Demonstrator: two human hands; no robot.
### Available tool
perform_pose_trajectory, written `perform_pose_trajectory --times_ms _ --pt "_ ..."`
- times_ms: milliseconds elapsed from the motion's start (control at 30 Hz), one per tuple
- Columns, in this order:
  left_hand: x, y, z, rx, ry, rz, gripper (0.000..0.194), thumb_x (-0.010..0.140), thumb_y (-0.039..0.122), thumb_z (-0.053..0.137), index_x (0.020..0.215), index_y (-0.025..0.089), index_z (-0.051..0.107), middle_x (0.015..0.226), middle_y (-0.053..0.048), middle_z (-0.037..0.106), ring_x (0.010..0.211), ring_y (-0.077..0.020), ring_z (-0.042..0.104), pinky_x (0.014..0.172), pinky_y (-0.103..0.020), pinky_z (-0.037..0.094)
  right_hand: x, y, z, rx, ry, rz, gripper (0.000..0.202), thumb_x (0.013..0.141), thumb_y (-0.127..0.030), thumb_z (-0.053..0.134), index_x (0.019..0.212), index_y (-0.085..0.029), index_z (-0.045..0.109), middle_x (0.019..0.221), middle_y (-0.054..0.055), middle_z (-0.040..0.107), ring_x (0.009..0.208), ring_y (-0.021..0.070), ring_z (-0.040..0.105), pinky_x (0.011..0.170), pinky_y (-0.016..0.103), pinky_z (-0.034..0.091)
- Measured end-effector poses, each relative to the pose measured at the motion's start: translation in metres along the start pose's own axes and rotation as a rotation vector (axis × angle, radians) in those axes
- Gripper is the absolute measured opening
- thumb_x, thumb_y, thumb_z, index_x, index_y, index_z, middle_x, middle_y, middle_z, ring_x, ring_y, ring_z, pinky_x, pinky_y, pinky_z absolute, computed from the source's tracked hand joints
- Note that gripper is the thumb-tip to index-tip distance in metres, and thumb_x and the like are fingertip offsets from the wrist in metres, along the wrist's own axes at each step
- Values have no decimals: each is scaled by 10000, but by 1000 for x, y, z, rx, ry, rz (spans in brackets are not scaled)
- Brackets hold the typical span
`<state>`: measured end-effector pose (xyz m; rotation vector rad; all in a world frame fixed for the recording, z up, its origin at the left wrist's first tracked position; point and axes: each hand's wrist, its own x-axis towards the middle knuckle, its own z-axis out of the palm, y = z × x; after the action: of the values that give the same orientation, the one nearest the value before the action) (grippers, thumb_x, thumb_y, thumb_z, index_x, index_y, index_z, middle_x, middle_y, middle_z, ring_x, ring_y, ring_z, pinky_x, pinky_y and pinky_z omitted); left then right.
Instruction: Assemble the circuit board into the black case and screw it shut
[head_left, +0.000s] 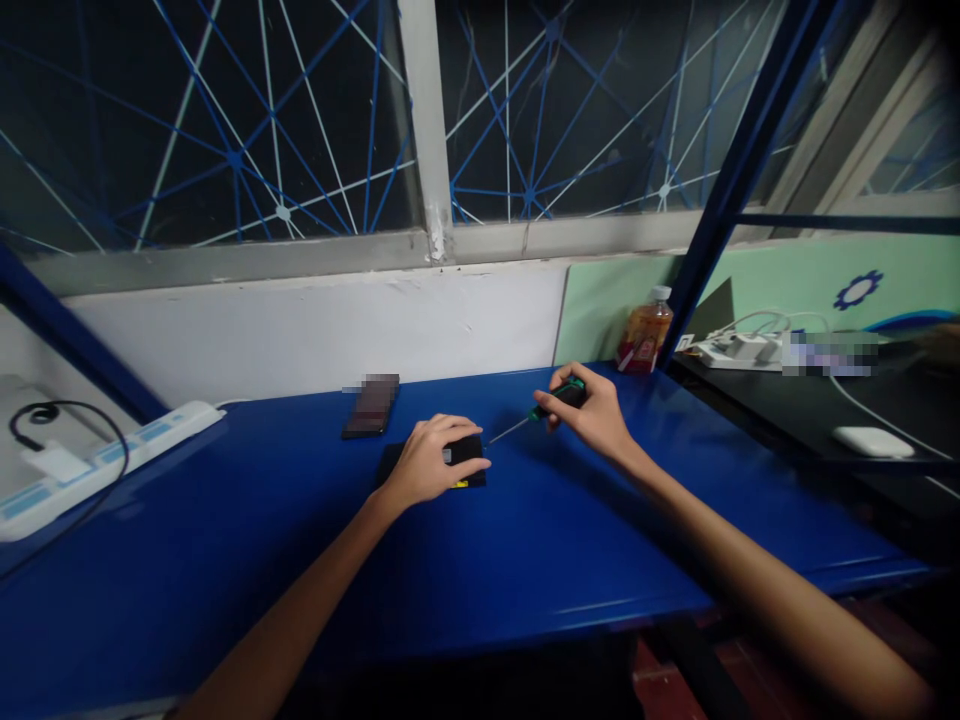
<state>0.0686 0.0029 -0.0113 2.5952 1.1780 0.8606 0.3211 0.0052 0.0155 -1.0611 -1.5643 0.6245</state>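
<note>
A flat black device (471, 451) with a yellow label on its front edge lies on the blue table. My left hand (431, 460) rests across it, fingers over the top and thumb at the near right side, gripping it; its left part is mostly covered. A screwdriver (559, 398) with a green and black handle is held in my right hand (596, 412). Its thin shaft slants down to the left, with the tip at the device's right edge. Whether the tip touches the device I cannot tell.
A phone (371, 407) lies behind my left hand. At the left is a white power strip (112, 470) with a plugged-in black cable. A drink bottle (646, 332) stands at the back right; beyond the blue frame, a black desk (787, 408) carries chargers and a white case (874, 442).
</note>
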Motion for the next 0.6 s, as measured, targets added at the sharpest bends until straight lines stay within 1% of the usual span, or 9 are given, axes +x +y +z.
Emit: perform_pose_trajectory --times_ms 133,233,367,600 --pt "2 3 3 -111 33 36 201 797 397 692 928 245 707 1013 -35 699 979 -231 611 855 -393 452 0 -3 1 51 4 2 262 740 -342 707 788 -212 485 510 -31 568 429 172 630 417 259 452" --pt "1 5 8 -180 76 39 137 816 352 680 845 224 720 937 -45 712 925 -223 629 832 -376 473 -2 -6 2 60 -7 -1 271 739 -346 711 783 -210 480 510 -31 568 424 166 626 415 253 452" --pt "1 4 14 -213 121 23 121 840 309 659 809 207 717 897 -47 711 873 -211 634 817 -369 477 -3 -8 3 55 -19 -7 265 761 -366 685 790 -207 475 509 -29 572 418 157 619 420 250 455" --pt "0 4 15 -144 125 30 74 838 241 665 788 208 708 874 -30 707 845 -193 629 799 -350 432 -4 -7 4 29 -23 -31 257 778 -361 671 787 -206 465 522 -35 577 416 149 617 418 235 448"
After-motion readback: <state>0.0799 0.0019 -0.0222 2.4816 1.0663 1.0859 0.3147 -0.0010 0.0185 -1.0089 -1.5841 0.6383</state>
